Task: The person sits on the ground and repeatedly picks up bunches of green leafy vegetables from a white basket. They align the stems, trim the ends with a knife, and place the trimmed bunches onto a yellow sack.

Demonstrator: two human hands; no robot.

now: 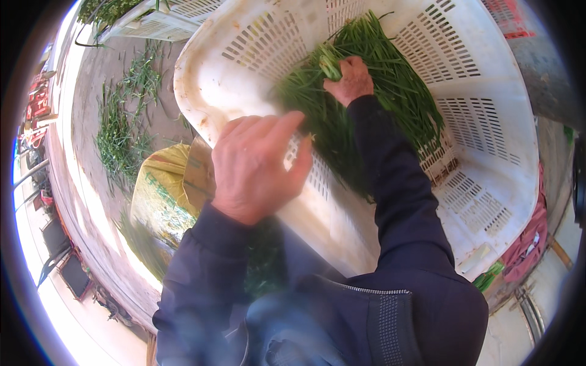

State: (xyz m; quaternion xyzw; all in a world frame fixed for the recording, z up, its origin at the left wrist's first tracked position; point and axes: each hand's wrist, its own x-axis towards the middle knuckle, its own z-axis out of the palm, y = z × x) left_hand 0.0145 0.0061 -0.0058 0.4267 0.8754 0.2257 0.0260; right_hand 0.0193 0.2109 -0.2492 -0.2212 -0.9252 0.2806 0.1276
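A large white slotted plastic basket [480,82] lies before me with bunches of long green leafy stalks, like Chinese chives [398,91], inside it. Within the basket, my right hand [350,81] rests at the pale cut stem ends of one bunch [328,61], its fingers curled against them; how firmly it grips is hidden. My left hand [261,164] is raised above the basket's near left rim, blurred, with thumb and forefinger apart and nothing seen between them.
Loose green stalks [114,132] litter the floor at left. A yellow woven sack [160,183] stands beside the basket. Another white crate [155,27] holds greens at upper left. Reddish cloth [526,251] lies at right.
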